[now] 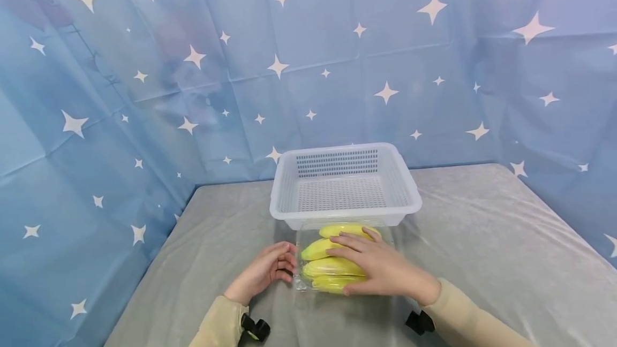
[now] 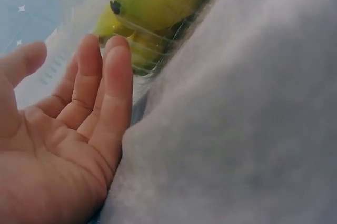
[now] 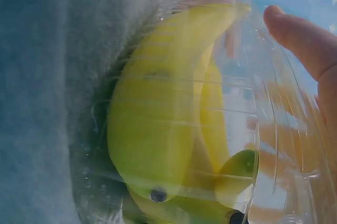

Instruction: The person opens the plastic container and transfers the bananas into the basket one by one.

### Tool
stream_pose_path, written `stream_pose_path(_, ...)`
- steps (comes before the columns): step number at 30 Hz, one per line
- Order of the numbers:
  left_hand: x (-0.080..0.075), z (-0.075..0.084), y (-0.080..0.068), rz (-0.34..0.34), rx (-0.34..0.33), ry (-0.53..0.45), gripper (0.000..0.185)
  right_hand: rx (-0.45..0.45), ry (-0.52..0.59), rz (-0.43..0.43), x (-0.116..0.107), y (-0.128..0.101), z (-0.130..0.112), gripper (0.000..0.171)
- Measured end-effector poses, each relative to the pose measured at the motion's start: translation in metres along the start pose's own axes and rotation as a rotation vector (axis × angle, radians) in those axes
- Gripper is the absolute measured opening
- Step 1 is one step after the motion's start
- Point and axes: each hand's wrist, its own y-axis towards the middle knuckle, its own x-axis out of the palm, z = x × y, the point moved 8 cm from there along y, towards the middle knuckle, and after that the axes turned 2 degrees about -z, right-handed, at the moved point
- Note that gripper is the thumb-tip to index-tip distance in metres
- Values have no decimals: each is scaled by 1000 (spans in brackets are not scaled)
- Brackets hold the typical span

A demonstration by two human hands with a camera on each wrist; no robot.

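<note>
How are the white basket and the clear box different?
The white basket has little slots; the clear box is see-through. The white basket looks bigger than the clear box. The clear box holds bananas; the white basket holds none. Both sit on gray cloth.

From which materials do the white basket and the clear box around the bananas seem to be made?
White basket: probably satin-finished moulded plastic, judging by its regular slots and smooth rim. Clear box: likely thin, glossy plastic; the bananas show through its ribbed, reflective walls.
</note>
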Motion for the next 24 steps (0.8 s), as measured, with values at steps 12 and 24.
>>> stream_pose_path(12, 7, -3, 3, 28, 27, -46, 10, -28, -53, 38, -2, -6, -1, 79)
stream_pose_path(24, 4, -5, 2, 24, 33, -61, 10, -32, -84, 56, -1, -4, -4, 81)
